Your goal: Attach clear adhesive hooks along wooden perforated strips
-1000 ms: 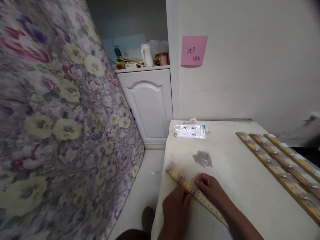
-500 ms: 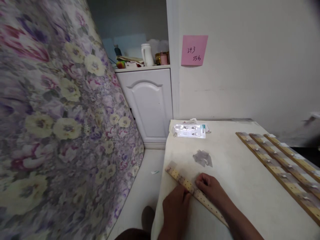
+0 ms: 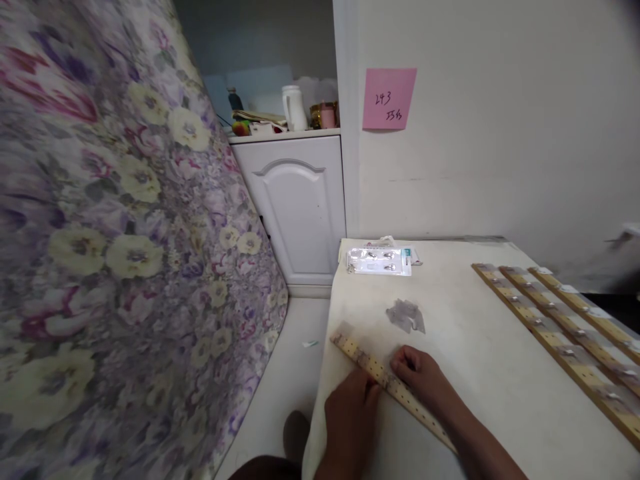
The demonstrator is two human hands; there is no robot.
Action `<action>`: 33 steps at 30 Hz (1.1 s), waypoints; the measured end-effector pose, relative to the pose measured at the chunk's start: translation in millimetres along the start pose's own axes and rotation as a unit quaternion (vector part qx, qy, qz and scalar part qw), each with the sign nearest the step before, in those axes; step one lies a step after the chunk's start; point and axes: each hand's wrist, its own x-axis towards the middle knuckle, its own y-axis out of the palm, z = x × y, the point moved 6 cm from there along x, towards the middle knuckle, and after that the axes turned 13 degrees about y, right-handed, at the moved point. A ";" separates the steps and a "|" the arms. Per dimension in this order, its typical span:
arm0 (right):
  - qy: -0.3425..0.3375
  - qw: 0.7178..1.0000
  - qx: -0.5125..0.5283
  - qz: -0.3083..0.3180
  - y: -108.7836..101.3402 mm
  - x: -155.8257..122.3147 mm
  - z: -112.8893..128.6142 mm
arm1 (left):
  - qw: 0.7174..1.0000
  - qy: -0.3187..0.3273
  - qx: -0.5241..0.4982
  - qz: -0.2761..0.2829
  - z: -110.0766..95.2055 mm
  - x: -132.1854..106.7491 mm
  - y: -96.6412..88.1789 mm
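Though near table edge (image 3: pixel 340 297), hands (image 3: pixel 351 407) (image 3: pixel 420 371) curled at perforated strip (image 3: pixel 371 366), grip unclear, room rightward.

From afar I see a lilac-grey cloth (image 3: pixel 135 267) patterned with cream, purple and magenta flowers, a pink note (image 3: pixel 389 100), a white cabinet door (image 3: pixel 300 213) and a yellow strip (image 3: pixel 387 382) with dark dots.

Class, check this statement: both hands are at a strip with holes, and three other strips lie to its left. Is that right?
Not quite: the head view shows the three other strips lying to the right of the strip with holes. The left hand and right hand are at it, as stated.
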 end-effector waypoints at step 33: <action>-0.002 1.000 -0.007 -0.014 0.9 -0.6 -0.2 | 1.000 -0.001 0.000 -0.017 1.9 -2.8 -5.5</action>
